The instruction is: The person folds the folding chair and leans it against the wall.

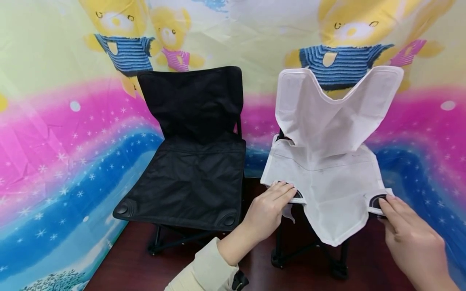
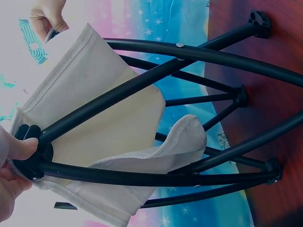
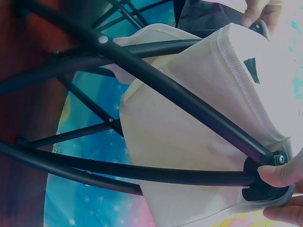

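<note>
A white folding camp chair (image 1: 327, 173) with a black tube frame stands at the right in the head view. Its fabric back has a deep V dip, and the front of the seat hangs down in a point. My left hand (image 1: 267, 204) grips the front left seat corner, fingers on top. In the left wrist view the left thumb (image 2: 27, 147) presses the black corner joint (image 2: 35, 163) from below. On the opposite front corner, my right hand (image 1: 411, 230) holds on the same way, its thumb (image 3: 279, 174) under the black corner piece (image 3: 260, 189).
A black folding chair (image 1: 196, 178), opened out, stands close by on the left. Behind both chairs hangs a cloth backdrop (image 1: 91, 169) printed with teddy bears. The chair legs stand on a dark reddish-brown surface (image 1: 120, 258).
</note>
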A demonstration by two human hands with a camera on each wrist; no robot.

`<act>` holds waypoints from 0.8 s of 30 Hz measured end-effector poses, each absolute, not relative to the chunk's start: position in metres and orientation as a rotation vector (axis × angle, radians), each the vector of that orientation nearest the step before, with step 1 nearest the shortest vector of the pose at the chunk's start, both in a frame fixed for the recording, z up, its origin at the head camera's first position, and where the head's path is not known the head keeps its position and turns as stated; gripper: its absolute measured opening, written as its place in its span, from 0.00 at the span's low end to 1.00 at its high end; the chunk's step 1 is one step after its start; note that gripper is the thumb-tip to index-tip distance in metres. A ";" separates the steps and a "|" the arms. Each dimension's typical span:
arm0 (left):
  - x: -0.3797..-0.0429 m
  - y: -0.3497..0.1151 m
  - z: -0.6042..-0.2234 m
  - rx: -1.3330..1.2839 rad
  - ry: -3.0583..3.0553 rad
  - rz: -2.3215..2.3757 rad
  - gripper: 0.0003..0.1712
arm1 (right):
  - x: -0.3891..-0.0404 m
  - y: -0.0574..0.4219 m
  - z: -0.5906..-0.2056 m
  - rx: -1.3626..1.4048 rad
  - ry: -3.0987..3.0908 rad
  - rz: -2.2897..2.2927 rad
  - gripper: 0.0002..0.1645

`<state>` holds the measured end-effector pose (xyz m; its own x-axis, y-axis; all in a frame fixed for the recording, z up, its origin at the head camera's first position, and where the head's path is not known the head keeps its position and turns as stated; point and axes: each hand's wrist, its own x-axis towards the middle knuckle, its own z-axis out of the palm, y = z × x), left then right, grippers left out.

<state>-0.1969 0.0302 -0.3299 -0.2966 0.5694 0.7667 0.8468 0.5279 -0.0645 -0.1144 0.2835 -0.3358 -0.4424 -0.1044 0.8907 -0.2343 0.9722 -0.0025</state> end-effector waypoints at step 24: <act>-0.197 0.034 -0.323 -1.135 -1.995 -0.506 0.18 | -0.123 0.267 -0.331 0.238 -1.904 0.183 0.24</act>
<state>-0.1968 0.0340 -0.3226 -0.3061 0.5448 0.7807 0.8509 0.5243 -0.0322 -0.1225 0.2666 -0.3308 -0.3285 -0.0754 0.9415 -0.2531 0.9674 -0.0109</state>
